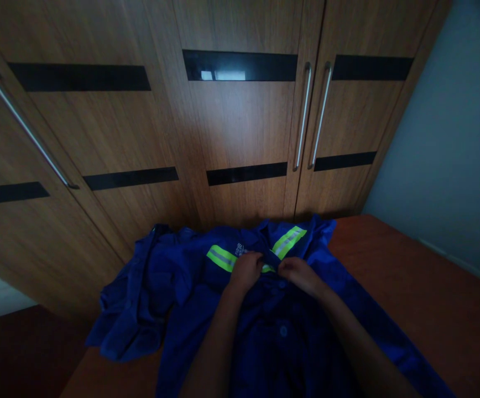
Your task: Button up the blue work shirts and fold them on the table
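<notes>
Spread out in front of me is a blue work jacket (198, 331) with yellow-green and silver reflective strips (288, 241) and a small button (283, 331) on its front. My left hand (248, 268) is closed in a pinch on the jacket's front, beside the left strip and some white lettering (239, 249). A short way to its right, my right hand (298, 272) also pinches the front opening of the jacket. The fingertips of both hands are partly hidden and the picture is dark, so a button between them cannot be made out.
A second blue garment (130, 309) lies crumpled on the left. Beneath both is a reddish-brown surface (422, 309). Right behind it rises a wooden wardrobe (240, 121) with dark strips and long metal handles (303, 116). A pale wall (451, 149) stands at the right.
</notes>
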Demonstrator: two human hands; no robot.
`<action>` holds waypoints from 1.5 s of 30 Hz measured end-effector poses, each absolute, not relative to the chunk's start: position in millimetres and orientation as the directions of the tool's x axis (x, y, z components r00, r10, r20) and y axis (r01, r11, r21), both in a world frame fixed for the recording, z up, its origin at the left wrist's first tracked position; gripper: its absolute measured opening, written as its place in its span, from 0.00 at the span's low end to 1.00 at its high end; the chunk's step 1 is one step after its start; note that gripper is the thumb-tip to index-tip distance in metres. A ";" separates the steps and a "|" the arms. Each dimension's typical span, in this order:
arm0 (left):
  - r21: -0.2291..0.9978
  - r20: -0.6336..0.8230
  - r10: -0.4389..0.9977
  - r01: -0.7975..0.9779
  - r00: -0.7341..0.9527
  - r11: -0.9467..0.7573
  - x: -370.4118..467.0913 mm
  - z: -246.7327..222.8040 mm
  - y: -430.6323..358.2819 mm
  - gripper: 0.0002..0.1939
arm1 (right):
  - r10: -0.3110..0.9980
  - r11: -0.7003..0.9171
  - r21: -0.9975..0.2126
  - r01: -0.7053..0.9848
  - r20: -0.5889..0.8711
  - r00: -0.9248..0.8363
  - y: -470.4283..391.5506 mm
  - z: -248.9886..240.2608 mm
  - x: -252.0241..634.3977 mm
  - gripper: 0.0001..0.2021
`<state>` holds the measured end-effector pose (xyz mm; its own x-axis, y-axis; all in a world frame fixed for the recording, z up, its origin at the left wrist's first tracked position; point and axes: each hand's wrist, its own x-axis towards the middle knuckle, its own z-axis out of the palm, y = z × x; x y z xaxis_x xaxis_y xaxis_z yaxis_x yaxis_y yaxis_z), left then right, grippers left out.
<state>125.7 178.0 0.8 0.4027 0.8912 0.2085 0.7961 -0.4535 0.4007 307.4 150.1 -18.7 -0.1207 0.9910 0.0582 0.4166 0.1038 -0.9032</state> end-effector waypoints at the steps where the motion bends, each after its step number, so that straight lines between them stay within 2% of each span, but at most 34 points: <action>1: 0.390 0.199 0.893 0.804 0.404 -0.450 126.5 -1.9 177.8 0.10 | 0.993 0.105 -0.881 0.462 0.070 -0.092 149.4 -18.9 306.2 0.08; 5: 0.354 0.173 0.901 0.828 0.398 -0.434 130.3 -9.1 176.2 0.10 | 0.989 0.083 -0.742 0.665 0.145 0.038 145.8 -9.0 295.5 0.14; 7: 0.349 0.163 0.903 0.833 0.397 -0.429 131.6 -11.5 175.5 0.10 | 0.971 0.096 -0.609 0.787 0.230 0.060 146.8 -0.1 286.6 0.13; 9: 0.355 0.159 0.903 0.831 0.398 -0.429 132.2 -13.2 175.5 0.12 | 0.955 0.141 -0.559 0.817 0.293 0.036 151.3 6.5 276.8 0.11; 12: 0.377 0.157 0.900 0.817 0.407 -0.435 131.3 -14.3 176.9 0.13 | 0.958 0.171 -0.672 0.720 0.283 0.036 162.4 5.3 266.5 0.03; 13: 0.387 0.156 0.899 0.812 0.410 -0.437 130.6 -14.5 177.6 0.13 | 0.962 0.158 -0.707 0.689 0.269 0.055 166.3 1.7 265.4 0.03; 18: 0.440 0.163 0.905 0.791 0.394 -0.424 127.2 -15.7 181.3 0.20 | 0.966 0.115 -0.867 0.484 0.211 0.149 179.2 -23.1 275.7 0.12; 23: 0.483 0.149 0.931 0.797 0.333 -0.362 132.9 -12.2 191.4 0.16 | 0.982 0.085 -0.989 0.119 0.103 0.156 183.0 -31.7 288.4 0.15; 29: 0.520 0.127 0.948 0.795 0.291 -0.313 152.2 -4.7 213.8 0.09 | 0.986 0.047 -0.977 -0.207 0.012 0.169 183.0 -27.2 294.5 0.16; 37: 0.622 0.156 0.976 0.753 0.150 -0.215 165.1 -11.6 215.1 0.07 | 0.983 0.073 -0.907 -0.415 -0.004 0.182 177.4 -19.5 288.1 0.21; 41: 0.735 0.222 0.973 0.644 0.069 -0.213 163.8 -9.2 212.5 0.07 | 0.981 0.101 -0.873 -0.477 0.009 0.191 175.6 -13.4 286.9 0.24; 45: 0.873 0.245 0.968 0.448 -0.058 -0.194 155.7 4.5 214.1 0.03 | 0.987 0.133 -0.835 -0.534 0.064 0.147 169.8 -1.2 288.8 0.23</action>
